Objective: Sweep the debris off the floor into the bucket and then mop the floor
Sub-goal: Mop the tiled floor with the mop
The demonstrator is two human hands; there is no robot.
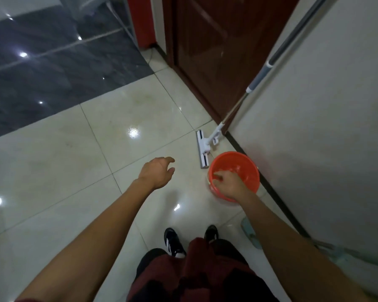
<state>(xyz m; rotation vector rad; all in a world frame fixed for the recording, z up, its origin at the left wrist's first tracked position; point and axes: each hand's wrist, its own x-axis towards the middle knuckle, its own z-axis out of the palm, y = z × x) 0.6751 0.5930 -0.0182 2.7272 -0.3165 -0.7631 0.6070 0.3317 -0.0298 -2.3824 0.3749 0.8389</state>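
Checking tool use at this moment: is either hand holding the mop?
No. The mop leans against the wall untouched, while the right hand reaches into the orange bucket and the left hand hangs free.

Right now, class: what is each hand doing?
Left hand: open, fingers loosely curled, holding nothing, above the floor.
Right hand: over the orange bucket; whether it holds anything cannot be told.

1. The mop (pixel 203 149) leans on the wall above the bucket (pixel 247 171); its handle runs out past the top edge.
2. The right hand (pixel 228 184) covers the bucket's near rim; whether its fingers hold anything cannot be told.
3. The bucket's contents are blurred.
4. A pale green tool (pixel 250 233) near the bucket is partly hidden by the right forearm.
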